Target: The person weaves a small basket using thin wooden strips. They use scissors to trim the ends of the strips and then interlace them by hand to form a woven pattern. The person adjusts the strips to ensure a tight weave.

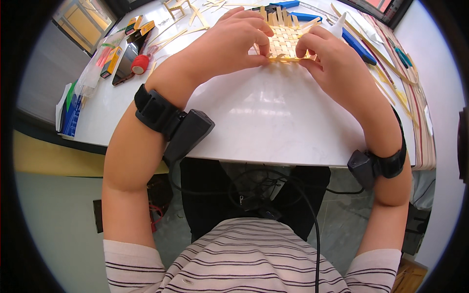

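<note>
A small woven mat of pale bamboo-like strips [284, 41] lies at the far middle of the white table, loose strip ends sticking up along its far edge. My left hand [239, 41] pinches its near left corner between thumb and fingers. At the near right corner, my right hand [325, 51] also has thumb and forefinger closed on the mat's edge. A narrow strip runs along that near edge between both thumbs. Part of each side of the mat is hidden behind my fingers.
Behind the mat lie blue-handled pliers [305, 17]. A white nozzle-tipped bottle [338, 25] and a blue tool [359, 46] are to the right. Loose strips [195, 18] spread at the far left, near a red thread spool [140, 64] and small yellow boxes [111, 62]. Cables hang below the table's edge.
</note>
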A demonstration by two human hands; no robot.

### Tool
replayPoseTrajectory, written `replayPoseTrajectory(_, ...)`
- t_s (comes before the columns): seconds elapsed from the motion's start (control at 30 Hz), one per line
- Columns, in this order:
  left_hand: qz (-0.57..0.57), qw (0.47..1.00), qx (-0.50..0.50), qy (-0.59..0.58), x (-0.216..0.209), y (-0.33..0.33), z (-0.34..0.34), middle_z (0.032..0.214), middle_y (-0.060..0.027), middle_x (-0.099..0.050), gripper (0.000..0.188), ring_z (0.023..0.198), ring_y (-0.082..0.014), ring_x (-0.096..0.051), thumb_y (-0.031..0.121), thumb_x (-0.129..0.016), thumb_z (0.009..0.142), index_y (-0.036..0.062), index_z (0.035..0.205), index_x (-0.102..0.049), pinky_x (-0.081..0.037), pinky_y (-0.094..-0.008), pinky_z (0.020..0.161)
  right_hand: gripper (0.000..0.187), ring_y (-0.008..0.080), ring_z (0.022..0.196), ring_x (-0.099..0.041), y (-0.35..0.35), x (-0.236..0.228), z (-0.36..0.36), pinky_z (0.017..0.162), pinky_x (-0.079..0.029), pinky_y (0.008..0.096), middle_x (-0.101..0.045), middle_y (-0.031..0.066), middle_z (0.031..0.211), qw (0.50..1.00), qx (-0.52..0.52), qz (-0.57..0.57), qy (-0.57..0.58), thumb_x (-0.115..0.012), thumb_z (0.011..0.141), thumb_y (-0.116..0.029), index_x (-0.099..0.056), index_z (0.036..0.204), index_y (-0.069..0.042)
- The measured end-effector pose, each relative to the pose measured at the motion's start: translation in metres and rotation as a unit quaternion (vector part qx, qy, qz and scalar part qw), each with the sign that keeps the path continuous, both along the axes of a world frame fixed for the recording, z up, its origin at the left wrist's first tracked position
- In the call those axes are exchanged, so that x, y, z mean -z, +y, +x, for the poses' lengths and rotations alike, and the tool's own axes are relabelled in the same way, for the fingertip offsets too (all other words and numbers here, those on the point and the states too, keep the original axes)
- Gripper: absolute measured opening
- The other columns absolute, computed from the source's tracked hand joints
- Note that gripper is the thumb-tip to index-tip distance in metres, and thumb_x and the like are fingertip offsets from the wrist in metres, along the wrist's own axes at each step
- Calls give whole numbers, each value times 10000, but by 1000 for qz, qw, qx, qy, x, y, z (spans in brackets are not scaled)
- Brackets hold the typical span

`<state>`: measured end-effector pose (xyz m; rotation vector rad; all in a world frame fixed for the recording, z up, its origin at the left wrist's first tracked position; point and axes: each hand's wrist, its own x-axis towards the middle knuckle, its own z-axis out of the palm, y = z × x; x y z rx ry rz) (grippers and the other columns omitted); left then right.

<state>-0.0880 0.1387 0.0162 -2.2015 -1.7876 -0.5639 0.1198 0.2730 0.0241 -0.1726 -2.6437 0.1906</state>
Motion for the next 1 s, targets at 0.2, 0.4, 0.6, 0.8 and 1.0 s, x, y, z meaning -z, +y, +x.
replayPoseTrajectory(0.2,-2,1000,-2,2,-1,-1,1,1247,-60,-685,84,1322,-286,-503,143,-792,826,68,821,-755,-333,-424,1180,62,330,855,-674,-7,-2,2,752,-539,404,-626,124,1000,1000,4,-8,-9,-681,905,-70,-634,932,-42)
replayPoseTrajectory(0.4,53,997,7,64,-3,-4,6,1272,-56,-675,94,1337,-268,-489,169,-805,823,91,846,-759,-330,-416,1183,53,330,858,-669,-9,-3,3,761,-538,403,-631,128,990,1000,0,-12,-14,-670,903,-56,-636,934,-29)
replayPoseTrajectory(0.6,71,994,34,71,-5,2,14,1217,-62,-697,239,1224,-260,-568,247,-823,822,112,1003,-749,-395,-404,1099,111,286,813,-654,-5,2,1,738,-520,365,-603,103,955,1000,-6,-5,-2,-707,865,-33,-617,930,-26)
replayPoseTrajectory(0.8,-18,1000,-15,15,4,11,26,991,-58,-737,234,1000,-255,-656,243,-789,850,96,1025,-738,-471,-368,973,106,295,822,-652,-2,4,0,739,-518,371,-604,105,952,1000,-11,-10,5,-709,866,-41,-629,935,-28)
replayPoseTrajectory(1.0,-23,999,-1,49,5,16,20,952,-48,-745,175,951,-240,-671,196,-729,903,101,1050,-740,-482,-361,967,100,295,830,-653,1,3,-2,750,-521,370,-606,106,948,1000,7,-14,-5,-706,869,-40,-632,935,-27)
